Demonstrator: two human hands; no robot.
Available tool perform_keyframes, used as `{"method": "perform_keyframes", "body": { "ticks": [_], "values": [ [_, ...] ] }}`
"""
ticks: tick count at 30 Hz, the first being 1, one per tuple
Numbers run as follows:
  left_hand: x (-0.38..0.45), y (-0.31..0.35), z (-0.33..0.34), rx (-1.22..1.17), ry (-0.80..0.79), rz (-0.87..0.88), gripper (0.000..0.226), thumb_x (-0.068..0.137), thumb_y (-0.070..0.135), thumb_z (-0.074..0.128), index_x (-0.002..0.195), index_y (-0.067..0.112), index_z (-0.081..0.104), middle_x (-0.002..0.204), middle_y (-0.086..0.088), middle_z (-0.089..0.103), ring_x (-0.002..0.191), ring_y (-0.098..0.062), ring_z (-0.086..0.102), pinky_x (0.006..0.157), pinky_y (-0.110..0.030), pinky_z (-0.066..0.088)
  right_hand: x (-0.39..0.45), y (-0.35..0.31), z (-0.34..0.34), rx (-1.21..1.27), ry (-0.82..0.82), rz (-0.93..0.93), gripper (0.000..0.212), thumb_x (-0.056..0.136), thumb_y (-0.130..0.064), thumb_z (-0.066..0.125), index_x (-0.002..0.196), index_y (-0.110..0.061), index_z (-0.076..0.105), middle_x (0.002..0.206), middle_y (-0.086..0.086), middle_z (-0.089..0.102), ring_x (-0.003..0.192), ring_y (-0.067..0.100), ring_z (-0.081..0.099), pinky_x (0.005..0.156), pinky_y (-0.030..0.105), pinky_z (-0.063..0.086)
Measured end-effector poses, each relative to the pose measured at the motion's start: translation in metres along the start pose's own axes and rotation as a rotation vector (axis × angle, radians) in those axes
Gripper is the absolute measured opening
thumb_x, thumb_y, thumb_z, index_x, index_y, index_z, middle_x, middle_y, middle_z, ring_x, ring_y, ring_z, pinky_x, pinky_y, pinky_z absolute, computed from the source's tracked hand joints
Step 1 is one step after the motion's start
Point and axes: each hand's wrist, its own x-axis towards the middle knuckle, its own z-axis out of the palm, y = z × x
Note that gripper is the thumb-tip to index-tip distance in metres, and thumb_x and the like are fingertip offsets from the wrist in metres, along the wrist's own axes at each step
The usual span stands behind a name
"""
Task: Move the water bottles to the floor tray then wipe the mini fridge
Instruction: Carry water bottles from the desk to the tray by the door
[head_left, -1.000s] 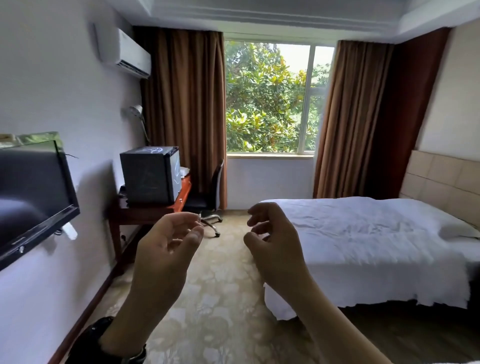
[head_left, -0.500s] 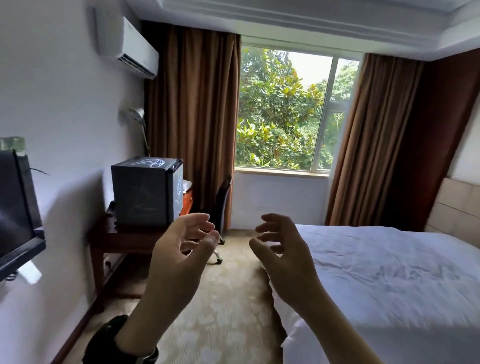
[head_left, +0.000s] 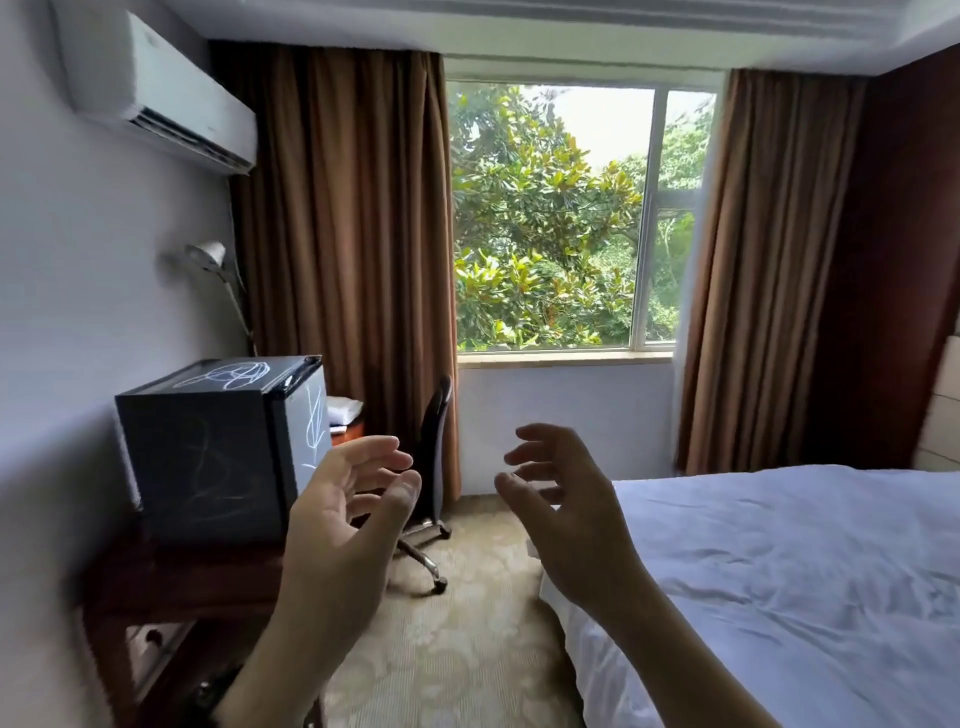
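A black mini fridge (head_left: 208, 452) with white scribbles on its top, side and door stands on a dark wooden desk (head_left: 171, 582) at the left wall; its door looks closed. My left hand (head_left: 345, 519) is raised in front of the fridge's right edge, fingers apart, holding nothing. Level with it, my right hand (head_left: 563, 504) hovers beside the bed, also spread and empty. No water bottles or floor tray are in view.
A white bed (head_left: 779, 597) fills the right side. A black office chair (head_left: 431, 467) on wheels stands between the desk and the window (head_left: 566, 223). Patterned carpet (head_left: 467, 639) runs between desk and bed. A lamp (head_left: 213, 260) and an air conditioner (head_left: 161, 98) hang on the left wall.
I have moved forward along the aisle; the fridge and window are much closer and the wall television has left the view. Both hands have spread their fingers wider.
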Motion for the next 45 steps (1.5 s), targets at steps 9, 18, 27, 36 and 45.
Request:
{"method": "perform_keyframes", "body": {
  "ticks": [9,18,27,36,45],
  "values": [
    [0.164,-0.104,0.072,-0.001,0.04,-0.008,0.042,0.069,0.049,0.061,0.103,0.025,0.065,0.101,0.006,0.071,0.097,-0.011,0.067,0.086,-0.028,0.049,0.179,0.119,0.036,0.038,-0.06,-0.003,0.032,0.086,-0.031,0.07,0.113,-0.034,0.052,0.099,-0.019,0.063,0.093,-0.003,0.064,0.072,0.017,0.057],
    [0.31,-0.256,0.082,-0.06,0.075,-0.031,0.04,0.068,0.047,0.062,0.101,0.024,0.066,0.098,0.003,0.073,0.094,-0.013,0.068,0.084,-0.028,0.05,0.321,0.234,0.131,0.047,-0.086,0.018,0.03,0.078,-0.039,0.064,0.105,-0.039,0.052,0.098,-0.014,0.065,0.09,-0.001,0.065,0.071,0.017,0.056],
    [0.505,-0.387,0.111,-0.115,0.022,-0.039,0.042,0.07,0.048,0.06,0.103,0.023,0.065,0.097,0.002,0.073,0.093,-0.012,0.068,0.085,-0.028,0.05,0.504,0.32,0.212,0.005,-0.015,0.017,0.037,0.077,-0.036,0.065,0.112,-0.028,0.056,0.097,-0.01,0.067,0.086,0.0,0.065,0.069,0.014,0.052],
    [0.639,-0.496,0.145,-0.109,0.048,-0.048,0.04,0.071,0.044,0.061,0.104,0.022,0.066,0.098,0.0,0.073,0.094,-0.019,0.068,0.086,-0.036,0.053,0.636,0.428,0.263,0.037,-0.024,0.053,0.041,0.078,-0.038,0.064,0.116,-0.022,0.058,0.098,-0.009,0.068,0.088,0.004,0.067,0.072,0.02,0.056],
    [0.759,-0.625,0.179,0.028,0.266,-0.095,0.042,0.069,0.043,0.06,0.103,0.019,0.067,0.1,-0.002,0.072,0.097,-0.022,0.067,0.084,-0.034,0.056,0.787,0.576,0.346,0.201,-0.15,0.027,0.049,0.072,-0.05,0.063,0.114,-0.025,0.059,0.097,-0.008,0.068,0.086,0.007,0.067,0.07,0.018,0.052]
  ]
}}
